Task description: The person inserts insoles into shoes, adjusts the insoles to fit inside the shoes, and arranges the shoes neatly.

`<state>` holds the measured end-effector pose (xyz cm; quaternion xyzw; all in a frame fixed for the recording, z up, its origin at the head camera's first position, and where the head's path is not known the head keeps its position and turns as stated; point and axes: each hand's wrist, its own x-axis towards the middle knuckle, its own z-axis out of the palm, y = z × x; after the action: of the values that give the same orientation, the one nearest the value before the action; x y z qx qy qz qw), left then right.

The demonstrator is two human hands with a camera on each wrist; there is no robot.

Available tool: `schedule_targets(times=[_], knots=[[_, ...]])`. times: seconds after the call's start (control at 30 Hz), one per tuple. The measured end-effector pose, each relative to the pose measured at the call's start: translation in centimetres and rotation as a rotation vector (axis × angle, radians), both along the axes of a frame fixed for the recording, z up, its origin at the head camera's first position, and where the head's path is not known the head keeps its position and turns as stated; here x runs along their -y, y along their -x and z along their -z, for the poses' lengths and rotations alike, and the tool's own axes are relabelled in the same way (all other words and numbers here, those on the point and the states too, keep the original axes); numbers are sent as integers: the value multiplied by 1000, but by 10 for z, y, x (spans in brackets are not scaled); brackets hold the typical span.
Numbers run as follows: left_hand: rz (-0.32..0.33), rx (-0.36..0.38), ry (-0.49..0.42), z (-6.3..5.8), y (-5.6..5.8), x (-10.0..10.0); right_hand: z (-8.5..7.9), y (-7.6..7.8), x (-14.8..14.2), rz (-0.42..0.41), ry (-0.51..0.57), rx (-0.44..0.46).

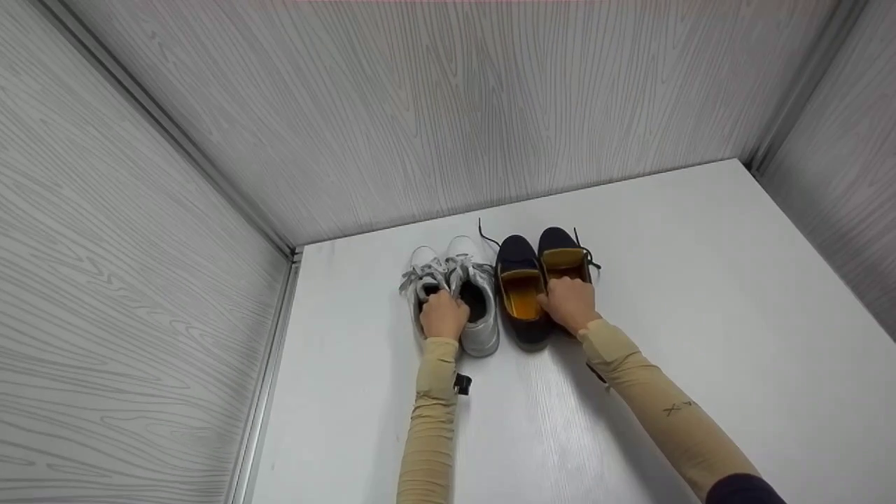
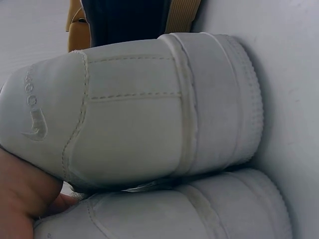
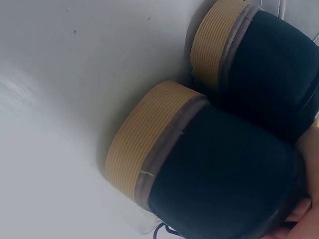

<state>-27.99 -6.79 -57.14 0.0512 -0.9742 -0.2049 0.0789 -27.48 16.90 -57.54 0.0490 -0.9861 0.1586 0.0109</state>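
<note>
Two pairs of shoes stand side by side, toes pointing away from me. My left hand (image 1: 445, 315) grips the left white sneaker (image 1: 424, 259) at its collar, close against the right white sneaker (image 1: 481, 336). In the left wrist view the heel of one white sneaker (image 2: 134, 109) fills the middle, with my fingers (image 2: 30, 186) between the pair. My right hand (image 1: 570, 302) grips the collar of the right dark loafer (image 1: 556, 239), whose lining is yellow-brown. In the right wrist view its dark heel (image 3: 219, 169) and ribbed tan sole show. Beside it stands the left dark loafer (image 1: 516, 250).
The shoes stand on a white surface (image 1: 700, 280) near its back edge. Grey wood-grain panels rise behind (image 1: 455, 105), at the left (image 1: 126, 280) and at the right (image 1: 847, 175). Thin dark laces (image 1: 488, 236) stick out beside the loafers.
</note>
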Motion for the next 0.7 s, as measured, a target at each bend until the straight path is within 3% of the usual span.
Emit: schedule_targets(times=[0.43, 0.7], knots=[[-8, 20, -10, -7, -2, 1, -5, 0, -4, -19, -31, 19], [-6, 103, -11, -13, -13, 8, -3, 0, -3, -18, -26, 33]])
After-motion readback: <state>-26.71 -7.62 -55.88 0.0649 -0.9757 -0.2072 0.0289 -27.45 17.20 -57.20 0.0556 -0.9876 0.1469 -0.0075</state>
